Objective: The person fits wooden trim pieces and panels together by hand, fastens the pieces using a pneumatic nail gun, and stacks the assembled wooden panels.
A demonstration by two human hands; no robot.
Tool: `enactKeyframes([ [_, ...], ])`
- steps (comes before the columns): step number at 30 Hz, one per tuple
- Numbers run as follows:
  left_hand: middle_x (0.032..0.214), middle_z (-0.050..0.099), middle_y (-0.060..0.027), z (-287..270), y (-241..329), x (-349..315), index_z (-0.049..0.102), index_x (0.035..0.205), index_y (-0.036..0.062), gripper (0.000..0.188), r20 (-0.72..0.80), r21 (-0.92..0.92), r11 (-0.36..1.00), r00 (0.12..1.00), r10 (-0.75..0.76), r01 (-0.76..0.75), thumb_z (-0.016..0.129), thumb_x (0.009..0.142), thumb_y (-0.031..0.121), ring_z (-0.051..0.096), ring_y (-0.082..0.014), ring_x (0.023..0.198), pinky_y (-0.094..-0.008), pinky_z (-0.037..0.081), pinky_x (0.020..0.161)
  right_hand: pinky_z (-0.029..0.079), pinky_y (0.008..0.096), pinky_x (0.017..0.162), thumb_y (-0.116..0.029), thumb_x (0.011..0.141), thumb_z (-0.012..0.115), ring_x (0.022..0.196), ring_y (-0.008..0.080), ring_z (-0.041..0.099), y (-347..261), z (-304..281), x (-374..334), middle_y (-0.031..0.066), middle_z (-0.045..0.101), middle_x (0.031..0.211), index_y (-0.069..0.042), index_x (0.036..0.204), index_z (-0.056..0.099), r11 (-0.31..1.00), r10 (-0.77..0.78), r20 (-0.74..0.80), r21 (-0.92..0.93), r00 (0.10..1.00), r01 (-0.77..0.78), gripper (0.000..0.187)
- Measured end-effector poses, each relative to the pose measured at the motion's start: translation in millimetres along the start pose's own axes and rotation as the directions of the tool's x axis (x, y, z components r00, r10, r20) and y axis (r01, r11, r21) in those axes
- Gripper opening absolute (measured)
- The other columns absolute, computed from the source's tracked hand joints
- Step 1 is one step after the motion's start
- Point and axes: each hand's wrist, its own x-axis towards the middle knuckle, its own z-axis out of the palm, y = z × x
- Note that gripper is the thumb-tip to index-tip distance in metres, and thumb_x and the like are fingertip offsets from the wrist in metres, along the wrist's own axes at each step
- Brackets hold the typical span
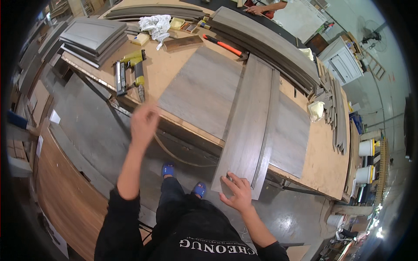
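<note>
A long grey-brown wood panel (pixel 250 117) with a ridged strip along its right side lies across the workbench (pixel 324 174), its near end jutting over the front edge. My right hand (pixel 238 193) rests on that near end, fingers spread. Beneath the panel, a flat grey-brown board (pixel 202 89) shows to its left and another board surface (pixel 289 132) to its right. My left hand (pixel 145 124) is raised by the bench's front edge, fingers curled together; whether anything is between them is hidden. Just beyond it lies a yellow-green nail gun (pixel 133 71).
A hammer (pixel 224 45) with an orange-and-black handle lies behind the board. Stacked cabinet doors (pixel 93 37) occupy the left end, near a white cloth (pixel 155 28). Long boards (pixel 265 41) are piled behind, with thin strips (pixel 337 113) at right. Another person's hand (pixel 254 9) appears at the far side.
</note>
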Motion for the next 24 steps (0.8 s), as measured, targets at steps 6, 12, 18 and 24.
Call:
enactKeyframes([
  [6, 0.104, 0.062, -0.0203, 9, -98, 145, 0.049, 0.128, 0.0099, 0.058, -0.038, 0.721, 0.65, 0.95, -0.31, 0.241, 0.069, 0.075, 0.024, 0.059, -0.0405, 0.098, -0.0492, 0.046, 0.086, 0.048, 0.0347, 0.081, -0.028, 0.06, 0.076, 0.088, 0.0221, 0.057, -4, 0, -1, 0.0028, 0.06, 0.123, -0.021, 0.115, 0.066, 0.999, 0.052, 0.044, -0.013, 0.998, -0.052, 0.056],
  [12, 0.118, 0.056, -0.0117, -1, -161, 138, 0.04, 0.136, 0.007, 0.062, 0.21, -0.25, 0.93, 0.953, -0.218, 0.268, 0.059, 0.076, 0.004, 0.059, -0.0219, 0.1, -0.034, 0.048, 0.084, 0.046, 0.0343, 0.086, -0.027, 0.062, 0.076, 0.094, 0.0239, 0.057, -10, -5, 3, 0.0039, 0.058, 0.126, -0.02, 0.117, 0.065, 0.994, 0.104, 0.079, 0.035, 0.991, -0.107, 0.057],
  [18, 0.11, 0.06, -0.0066, -119, -141, 100, 0.053, 0.12, -0.001, 0.041, 0.648, -0.345, 0.824, 0.749, -0.137, 0.449, 0.065, 0.081, 0.009, 0.06, -0.015, 0.096, -0.0288, 0.047, 0.085, 0.046, 0.0349, 0.088, -0.026, 0.062, 0.074, 0.096, 0.0241, 0.055, -8, -6, 7, 0.003, 0.057, 0.129, -0.018, 0.119, 0.064, 0.991, 0.125, 0.112, 0.031, 0.986, -0.129, 0.058],
  [24, 0.107, 0.063, -0.0096, -61, -82, -60, 0.053, 0.119, 0.0016, 0.061, 0.571, -0.45, 0.864, 0.817, 0.084, 0.226, 0.081, 0.066, 0.011, 0.062, -0.0181, 0.097, -0.0337, 0.049, 0.085, 0.046, 0.0355, 0.087, -0.026, 0.061, 0.074, 0.096, 0.0236, 0.055, -9, -4, 6, 0.0026, 0.056, 0.13, -0.018, 0.119, 0.064, 0.994, 0.103, 0.089, 0.038, 0.991, -0.107, 0.059],
])
